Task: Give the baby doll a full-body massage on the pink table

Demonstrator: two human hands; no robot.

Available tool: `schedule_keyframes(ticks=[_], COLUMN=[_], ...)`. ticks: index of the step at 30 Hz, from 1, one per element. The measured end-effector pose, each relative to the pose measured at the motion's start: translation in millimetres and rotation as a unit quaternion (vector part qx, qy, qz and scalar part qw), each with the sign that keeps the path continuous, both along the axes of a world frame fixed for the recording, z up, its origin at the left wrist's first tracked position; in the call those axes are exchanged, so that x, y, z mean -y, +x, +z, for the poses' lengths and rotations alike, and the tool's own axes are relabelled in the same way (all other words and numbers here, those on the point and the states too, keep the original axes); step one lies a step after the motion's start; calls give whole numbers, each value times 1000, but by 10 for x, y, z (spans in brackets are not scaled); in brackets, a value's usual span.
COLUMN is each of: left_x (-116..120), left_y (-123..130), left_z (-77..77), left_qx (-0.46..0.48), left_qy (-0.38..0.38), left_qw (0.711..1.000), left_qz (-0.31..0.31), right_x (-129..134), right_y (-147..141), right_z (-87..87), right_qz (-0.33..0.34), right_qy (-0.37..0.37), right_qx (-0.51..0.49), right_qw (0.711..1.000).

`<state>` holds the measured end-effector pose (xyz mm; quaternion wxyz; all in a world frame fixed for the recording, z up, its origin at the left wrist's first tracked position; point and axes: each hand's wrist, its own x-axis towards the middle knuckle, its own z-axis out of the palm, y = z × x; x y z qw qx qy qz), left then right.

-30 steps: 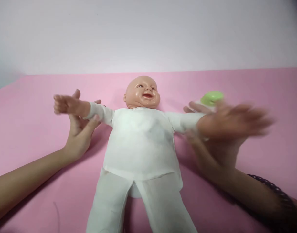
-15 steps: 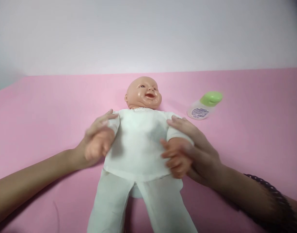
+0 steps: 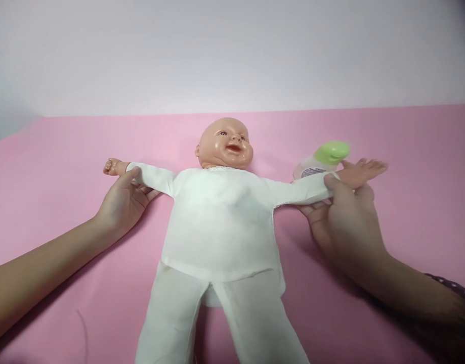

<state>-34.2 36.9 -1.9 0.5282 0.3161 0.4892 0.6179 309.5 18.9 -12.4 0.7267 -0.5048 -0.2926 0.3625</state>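
A baby doll (image 3: 220, 222) with a bald plastic head and white cloth body lies on its back, its arms stretched out sideways. My left hand (image 3: 124, 199) grips the doll's arm on the left near the wrist, thumb on top and fingers underneath. On the other side, my right hand (image 3: 348, 217) holds the opposite forearm close to the wrist, its thumb over the white sleeve and its fingers below. The doll's small hands stick out beyond both my grips. Its feet are out of view.
A pink surface (image 3: 65, 192) lies under the doll, with a pale wall (image 3: 232, 55) behind it. Near the doll's arm on the right is a clear bottle with a green cap (image 3: 333, 151), partly hidden by that arm. A dark thin strand (image 3: 84, 333) shows at lower left.
Both doll arms have swung outward from beside its body to full spread. My hands have moved apart with them and now hold them near the wrists. The bottle has become partly covered.
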Motion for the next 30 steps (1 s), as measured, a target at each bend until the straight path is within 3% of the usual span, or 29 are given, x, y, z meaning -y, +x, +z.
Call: schedule_keyframes(ticks=[3, 5, 8, 10, 12, 15, 16, 18, 22, 25, 27, 30], left_x=[-1, -4, 32, 85, 145, 202, 207, 200, 178, 186, 188, 138], left_y=[30, 30, 7, -18, -40, -47, -41, -23, -7, -31, -49, -57], left_z=[21, 7, -71, -138, -187, -202, -193, -171, -156, -179, -193, -185], left_qx=[13, 8, -44, -137, -288, -486, -517, -538, -535, -499, -451, -291], left_qy=[18, 34, 107, 202, 308, 429, 453, 480, 491, 477, 418, 277], left_qw=[1000, 999, 993, 969, 895, 714, 673, 643, 638, 675, 747, 893], left_qz=[6, -1, -10, -44, -145, -264, -273, -258, -254, -261, -253, -201], right_x=[34, 67, 99, 109, 126, 179, 200, 229, 225, 209, 211, 209], right_y=[-56, -85, -77, -47, -16, -7, -14, -34, -40, -29, -47, -86], right_z=[84, 106, 48, -23, -87, -133, -136, -132, -138, -129, -92, -36], right_qz=[-29, -16, 40, 79, 117, 180, 190, 188, 176, 182, 164, 79], right_qy=[-25, 5, 121, 230, 313, 342, 340, 350, 367, 366, 352, 308], right_qx=[-32, 13, 132, 247, 391, 599, 636, 662, 653, 632, 586, 473], right_qw=[999, 1000, 983, 938, 857, 701, 666, 636, 638, 659, 711, 821])
